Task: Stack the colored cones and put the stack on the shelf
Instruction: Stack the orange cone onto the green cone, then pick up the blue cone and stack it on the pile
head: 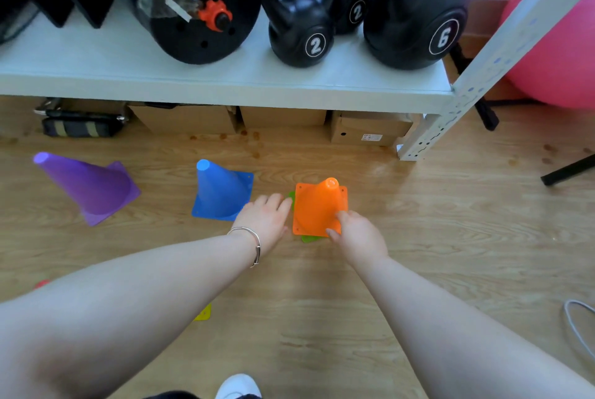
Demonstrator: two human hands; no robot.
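Note:
An orange cone [317, 208] stands on the wooden floor over a green cone [309, 239], of which only base corners show. My right hand [357, 234] pinches the orange cone's near right base corner. My left hand [265, 216] rests on the floor at the stack's left side, fingers touching the green base edge. A blue cone [219, 189] stands just left of it, and a purple cone [87, 186] farther left. A yellow base corner [203, 313] and a red bit [41, 284] peek out from under my left forearm. The white shelf [225, 83] runs across above.
The shelf holds black kettlebells [301, 28], a larger one [418, 12] and a weight plate [199, 2]. Cardboard boxes [367, 128] and a bag [80, 123] sit beneath it. A pink exercise ball [560, 54] and a black stand leg [566, 170] are at the right.

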